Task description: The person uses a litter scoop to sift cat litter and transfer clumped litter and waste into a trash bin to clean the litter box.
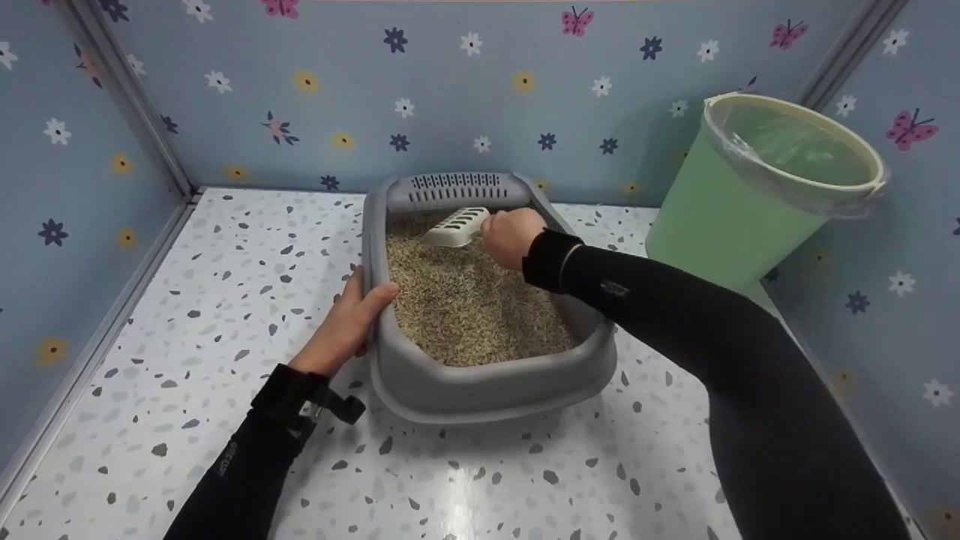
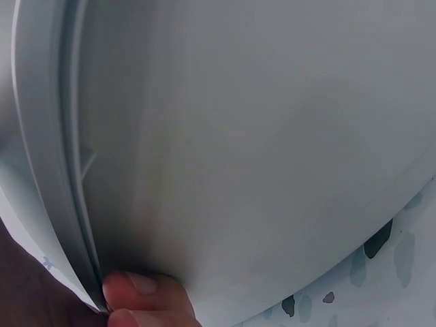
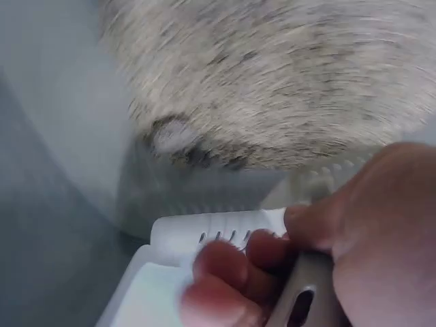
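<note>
A grey litter box (image 1: pixel 480 394) filled with tan granular litter (image 1: pixel 465 315) stands on the floor. My left hand (image 1: pixel 345 319) grips its left rim, thumb over the top and fingers beneath the outer edge; in the left wrist view fingertips (image 2: pixel 146 289) curl under the rim against the outer wall. My right hand (image 1: pixel 514 236) holds a white slotted litter scoop (image 1: pixel 459 226) by the handle, over the litter near the back of the box. In the right wrist view the fingers wrap the scoop's handle (image 3: pixel 306 286), and the litter (image 3: pixel 272 82) is blurred.
A green trash bin (image 1: pixel 727 202) with a clear plastic liner stands at the back right, beyond my right forearm. Blue flowered wall panels (image 1: pixel 442 90) enclose the back and both sides. The floor (image 1: pixel 247 300) is white with grey speckles.
</note>
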The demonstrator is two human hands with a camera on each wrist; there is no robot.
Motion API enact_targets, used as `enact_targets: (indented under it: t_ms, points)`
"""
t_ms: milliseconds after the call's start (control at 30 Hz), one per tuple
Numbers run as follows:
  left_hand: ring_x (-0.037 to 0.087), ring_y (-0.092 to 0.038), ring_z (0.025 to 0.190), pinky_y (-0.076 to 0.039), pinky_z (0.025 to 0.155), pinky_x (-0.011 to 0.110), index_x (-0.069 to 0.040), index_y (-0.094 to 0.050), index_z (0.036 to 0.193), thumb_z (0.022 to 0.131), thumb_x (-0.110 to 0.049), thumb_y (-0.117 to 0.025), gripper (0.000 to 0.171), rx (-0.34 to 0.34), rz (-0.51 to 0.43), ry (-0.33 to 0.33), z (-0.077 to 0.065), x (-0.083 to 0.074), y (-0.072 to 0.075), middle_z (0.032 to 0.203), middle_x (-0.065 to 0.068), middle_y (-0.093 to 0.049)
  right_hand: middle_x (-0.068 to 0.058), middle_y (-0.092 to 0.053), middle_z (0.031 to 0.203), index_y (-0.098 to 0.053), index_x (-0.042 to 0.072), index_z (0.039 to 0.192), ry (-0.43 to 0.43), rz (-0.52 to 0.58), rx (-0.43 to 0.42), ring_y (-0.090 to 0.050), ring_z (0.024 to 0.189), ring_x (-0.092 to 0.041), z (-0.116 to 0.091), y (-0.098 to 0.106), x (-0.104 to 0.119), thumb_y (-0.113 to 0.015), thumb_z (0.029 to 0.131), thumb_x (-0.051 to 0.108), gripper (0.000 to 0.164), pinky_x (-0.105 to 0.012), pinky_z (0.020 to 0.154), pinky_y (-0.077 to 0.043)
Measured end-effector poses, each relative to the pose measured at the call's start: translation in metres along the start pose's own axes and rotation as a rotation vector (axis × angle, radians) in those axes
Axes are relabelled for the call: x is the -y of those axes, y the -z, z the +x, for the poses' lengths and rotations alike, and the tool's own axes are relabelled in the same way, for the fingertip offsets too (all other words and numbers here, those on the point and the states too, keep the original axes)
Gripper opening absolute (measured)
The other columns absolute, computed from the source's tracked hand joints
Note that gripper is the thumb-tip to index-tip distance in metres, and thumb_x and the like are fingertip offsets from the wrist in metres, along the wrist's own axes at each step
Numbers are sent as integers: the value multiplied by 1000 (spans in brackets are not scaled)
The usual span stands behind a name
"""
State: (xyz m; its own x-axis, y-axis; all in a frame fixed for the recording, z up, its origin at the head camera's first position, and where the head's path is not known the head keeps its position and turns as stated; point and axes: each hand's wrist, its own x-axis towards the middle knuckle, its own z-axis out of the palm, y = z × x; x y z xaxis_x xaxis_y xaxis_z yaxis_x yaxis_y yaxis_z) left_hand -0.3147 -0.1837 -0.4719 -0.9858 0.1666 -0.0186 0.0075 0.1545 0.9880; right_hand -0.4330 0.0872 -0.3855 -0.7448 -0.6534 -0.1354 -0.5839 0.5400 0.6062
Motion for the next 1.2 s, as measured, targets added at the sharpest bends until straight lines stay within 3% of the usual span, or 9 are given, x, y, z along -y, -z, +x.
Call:
enact_targets:
  t_ms: [133, 267, 400, 500, 733, 800, 967, 1100, 1200]
  points:
    - [13, -40, 60, -38, 48, 27, -14, -22, 174, 111, -56, -59, 84, -5, -3, 6, -1, 0, 2, 102, 17, -49, -11, -69, 98, -67, -7, 129, -8, -100, 67, -50, 61, -21, 23, -11, 10, -37, 123, 21, 41, -35, 58, -61]
    - [11, -34, 53, -33, 45, 25, -15, -22, 173, 110, -55, -61, 84, -5, -2, 4, -1, 0, 1, 88, 10, -46, -8, -68, 96, -68, -3, 124, -53, -167, 64, -36, 50, -22, 36, -28, 14, -35, 123, 19, 40, -35, 40, -49]
    - [10, -34, 54, -34, 46, 25, -16, -18, 176, 109, -59, -61, 91, -2, 4, -6, 0, 0, -1, 92, 11, -47, -11, -67, 93, -68, -3, 119, -122, -101, 107, -35, 46, -23, 42, -40, 10, -37, 121, 18, 37, -37, 33, -33]
    - [11, -35, 56, -35, 47, 25, -16, -13, 178, 108, -61, -61, 96, 6, 8, -8, -1, -1, -1, 102, 16, -49, -12, -65, 89, -68, -3, 120, -135, -38, 179, -38, 48, -22, 44, -42, 3, -41, 121, 18, 35, -37, 37, -33]
    - [21, -50, 72, -42, 51, 28, -14, -7, 179, 109, -61, -60, 100, 2, 20, -13, -2, 0, 2, 132, 29, -46, -2, -43, 70, -55, 10, 85, -99, 14, 414, -36, 57, -16, 43, -22, -16, -54, 116, 19, 32, -33, 47, -32]
    - [25, -56, 86, -48, 55, 29, -13, -6, 179, 109, -60, -60, 100, -3, 17, -26, -1, -1, 2, 141, 30, -43, -1, -37, 71, -47, 13, 78, -113, 36, 441, -33, 61, -15, 37, -11, -23, -54, 114, 18, 37, -32, 52, -32]
    - [28, -58, 87, -50, 57, 31, -14, -6, 179, 109, -61, -60, 100, -1, 23, -9, 0, 0, 1, 142, 31, -44, -2, -43, 75, -47, 12, 75, -45, 113, 463, -39, 68, -18, 20, 20, -45, -56, 110, 13, 36, -41, 67, -52]
    - [40, -57, 122, -57, 87, 45, -12, -4, 179, 110, -55, -59, 98, -3, 0, 0, 1, 0, 0, 160, 32, -34, 1, -36, 70, -40, 17, 70, 15, 301, 552, -32, 64, -17, 12, 42, -66, -54, 104, 6, 39, -35, 63, -43]
    - [41, -39, 148, -45, 112, 51, -9, -1, 179, 112, -49, -58, 97, -2, -21, -8, 1, 0, 0, 173, 29, -21, 3, -28, 64, -34, 20, 65, -22, 450, 612, -23, 60, -15, 10, 54, -77, -52, 101, 3, 43, -32, 59, -27]
